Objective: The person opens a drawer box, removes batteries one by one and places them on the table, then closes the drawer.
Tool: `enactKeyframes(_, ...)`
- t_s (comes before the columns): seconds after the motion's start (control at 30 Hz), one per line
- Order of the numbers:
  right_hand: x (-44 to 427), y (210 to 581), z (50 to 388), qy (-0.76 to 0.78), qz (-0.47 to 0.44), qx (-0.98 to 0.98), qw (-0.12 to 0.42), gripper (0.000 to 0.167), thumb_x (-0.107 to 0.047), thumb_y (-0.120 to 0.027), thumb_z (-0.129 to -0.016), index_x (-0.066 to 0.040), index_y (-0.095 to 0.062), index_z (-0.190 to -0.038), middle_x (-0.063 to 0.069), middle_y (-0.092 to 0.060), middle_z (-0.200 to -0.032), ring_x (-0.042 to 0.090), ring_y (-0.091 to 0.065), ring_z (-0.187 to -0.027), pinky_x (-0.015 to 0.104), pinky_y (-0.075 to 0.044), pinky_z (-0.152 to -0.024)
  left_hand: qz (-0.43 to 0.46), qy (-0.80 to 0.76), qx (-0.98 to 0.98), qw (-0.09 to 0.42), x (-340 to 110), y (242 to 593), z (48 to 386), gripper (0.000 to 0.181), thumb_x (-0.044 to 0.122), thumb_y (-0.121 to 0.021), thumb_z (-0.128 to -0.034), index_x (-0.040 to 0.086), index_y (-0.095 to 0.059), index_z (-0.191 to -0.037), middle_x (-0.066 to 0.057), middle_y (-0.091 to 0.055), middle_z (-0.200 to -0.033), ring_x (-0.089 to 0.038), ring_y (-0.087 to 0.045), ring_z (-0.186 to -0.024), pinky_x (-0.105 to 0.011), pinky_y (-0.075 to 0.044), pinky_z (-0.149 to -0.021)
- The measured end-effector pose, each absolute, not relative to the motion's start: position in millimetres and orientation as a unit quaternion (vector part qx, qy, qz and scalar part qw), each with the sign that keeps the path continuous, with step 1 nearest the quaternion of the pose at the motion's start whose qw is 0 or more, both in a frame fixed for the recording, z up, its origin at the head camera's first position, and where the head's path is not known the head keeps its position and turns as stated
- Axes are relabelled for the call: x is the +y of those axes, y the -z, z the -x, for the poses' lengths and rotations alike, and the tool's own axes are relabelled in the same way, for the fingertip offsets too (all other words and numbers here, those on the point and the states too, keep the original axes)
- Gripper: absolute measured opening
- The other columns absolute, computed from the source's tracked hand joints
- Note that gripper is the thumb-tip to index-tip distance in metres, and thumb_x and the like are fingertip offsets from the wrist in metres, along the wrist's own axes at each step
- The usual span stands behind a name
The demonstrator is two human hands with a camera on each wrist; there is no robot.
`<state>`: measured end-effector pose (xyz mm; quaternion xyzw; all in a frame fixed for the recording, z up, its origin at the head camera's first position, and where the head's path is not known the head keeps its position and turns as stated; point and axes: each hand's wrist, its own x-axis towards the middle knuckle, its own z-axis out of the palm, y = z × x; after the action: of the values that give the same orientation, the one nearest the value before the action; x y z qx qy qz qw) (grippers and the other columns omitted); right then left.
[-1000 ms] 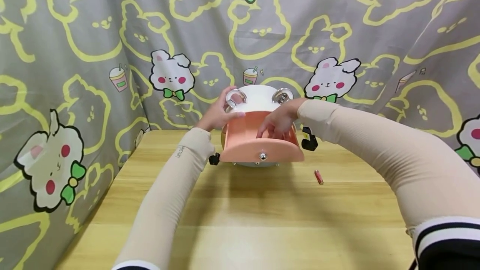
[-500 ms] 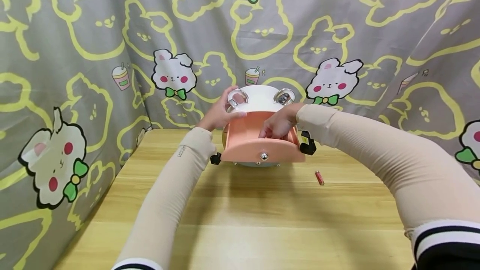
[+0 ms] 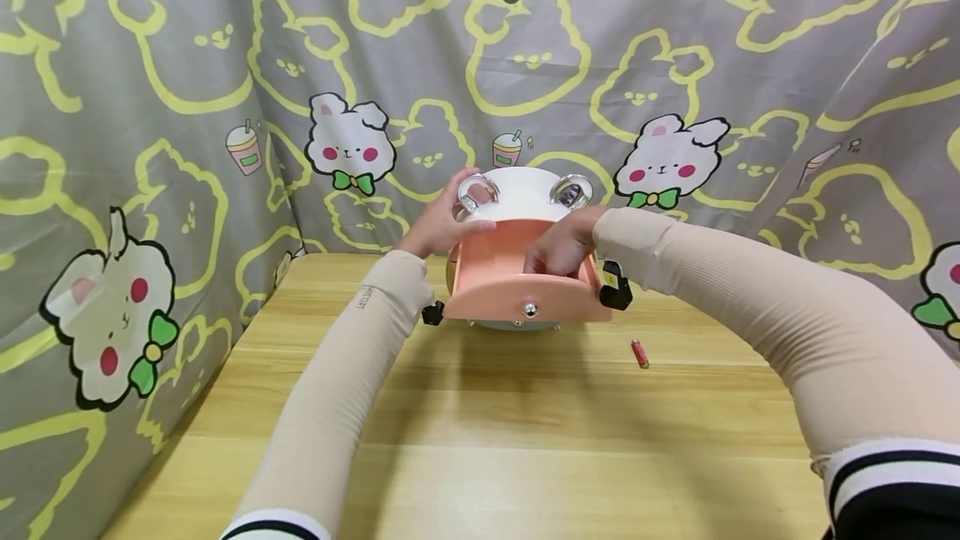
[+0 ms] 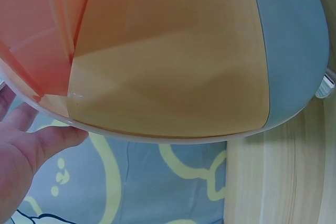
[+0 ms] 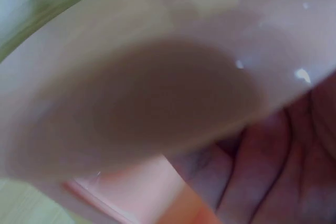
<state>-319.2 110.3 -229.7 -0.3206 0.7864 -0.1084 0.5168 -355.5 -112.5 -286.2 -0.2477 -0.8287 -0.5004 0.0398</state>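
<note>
A round, clock-shaped storage box (image 3: 517, 190) with a white top and silver rings stands on the table, its pink drawer (image 3: 487, 304) pulled out. My left hand (image 3: 441, 219) grips the box's upper left edge beside a ring; in the left wrist view the thumb (image 4: 58, 137) lies against the rim. My right hand (image 3: 562, 247) reaches down into the drawer, its fingertips hidden by the drawer front. Curled fingers (image 5: 262, 166) show behind the drawer front (image 5: 79, 114) in the right wrist view. Whether they hold anything is hidden.
A small red cylinder, like a battery (image 3: 640, 354), lies on the wooden table (image 3: 480, 457) to the right of the box. A patterned grey curtain (image 3: 420, 23) hangs behind and at both sides. Black wrist cameras (image 3: 615, 288) sit close to the drawer's sides.
My right hand has sunk slightly deeper into the drawer, and its fingers have gone out of sight behind the drawer front. The left hand keeps its grip on the box.
</note>
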Motion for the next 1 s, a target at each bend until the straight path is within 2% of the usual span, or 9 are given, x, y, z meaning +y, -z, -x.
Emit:
enactKeyframes(0.33,117.3,225.7,313.9,0.056,0.310,0.807,0.499,0.019,-0.001,-0.061,-0.085,-0.015,-0.070,-0.078,-0.002,-0.060,-0.073,0.010,-0.052,-0.062,0.027,-0.042,-0.054,0.242,0.497,-0.833,0.040,-111.7,286.0,354.8,0.092,0.032,-0.082,-0.0781,0.035,-0.024,-0.149,-0.004,-0.030,-0.154,-0.030,-0.041,-0.134,-0.044,-0.032,-0.109)
enactKeyframes(0.53,120.5,222.5,305.6,0.038,0.311,0.826,0.469,0.019,-0.004,-0.061,-0.081,-0.018,-0.064,-0.068,-0.005,-0.055,-0.066,0.010,-0.049,-0.060,0.026,-0.041,-0.054,0.242,0.501,-0.830,0.039,-111.6,285.3,354.2,0.093,0.033,-0.083,-0.0773,0.035,-0.024,-0.149,-0.005,-0.034,-0.152,-0.030,-0.040,-0.134,-0.045,-0.032,-0.109)
enactKeyframes(0.7,121.9,222.2,304.5,0.028,0.281,0.837,0.469,0.018,-0.003,-0.060,-0.077,-0.018,-0.062,-0.066,-0.004,-0.052,-0.063,0.011,-0.048,-0.059,0.026,-0.039,-0.051,0.240,0.500,-0.831,0.038,-110.7,284.2,353.3,0.093,0.033,-0.083,-0.0774,0.036,-0.024,-0.149,-0.005,-0.034,-0.151,-0.029,-0.040,-0.134,-0.044,-0.032,-0.109)
enactKeyframes(0.8,122.9,223.7,308.2,0.015,0.280,0.838,0.468,0.017,-0.002,-0.063,-0.080,-0.016,-0.067,-0.070,-0.003,-0.059,-0.067,0.010,-0.054,-0.060,0.027,-0.048,-0.054,0.241,0.499,-0.832,0.039,-110.6,283.3,353.7,0.093,0.033,-0.083,-0.0777,0.035,-0.024,-0.150,-0.004,-0.034,-0.151,-0.029,-0.040,-0.134,-0.044,-0.032,-0.109)
enactKeyframes(0.9,124.0,226.7,312.8,0.016,0.297,0.826,0.478,0.014,-0.001,-0.065,-0.084,-0.012,-0.070,-0.076,-0.001,-0.065,-0.074,0.011,-0.060,-0.064,0.033,-0.056,-0.062,0.242,0.500,-0.830,0.043,-110.8,284.1,354.8,0.093,0.032,-0.083,-0.0776,0.035,-0.025,-0.150,-0.004,-0.034,-0.152,-0.029,-0.041,-0.134,-0.042,-0.032,-0.109)
enactKeyframes(1.0,124.7,229.5,316.0,0.017,0.321,0.813,0.485,0.013,0.000,-0.067,-0.085,-0.011,-0.070,-0.078,0.000,-0.067,-0.077,0.011,-0.062,-0.064,0.036,-0.058,-0.064,0.247,0.503,-0.827,0.040,-111.0,281.9,350.9,0.093,0.030,-0.082,-0.0784,0.032,-0.024,-0.150,-0.006,-0.034,-0.151,-0.030,-0.041,-0.133,-0.040,-0.032,-0.109)
